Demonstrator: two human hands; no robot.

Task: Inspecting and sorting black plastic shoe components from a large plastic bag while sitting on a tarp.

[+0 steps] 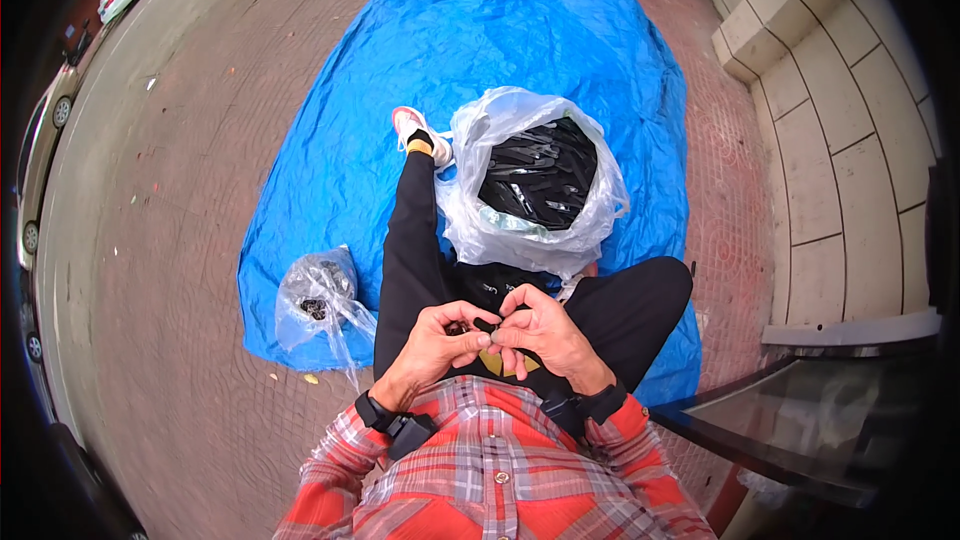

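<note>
Seemingly mid-piece: left hand (447, 342) and right hand (545, 332) are both pinched, fingertips nearly meeting, on a small black piece (486, 325) above the lap; can't tell if that one's finished. Plenty looks left: the large translucent white plastic bag (462, 227), farther out on the crinkled blue plastic tarp (500, 30), is full of thin glossy black strips (537, 172). Some may be done: the small clear plastic bag (294, 318) at left holds small dark bits (313, 309), though their stage is unclear.
</note>
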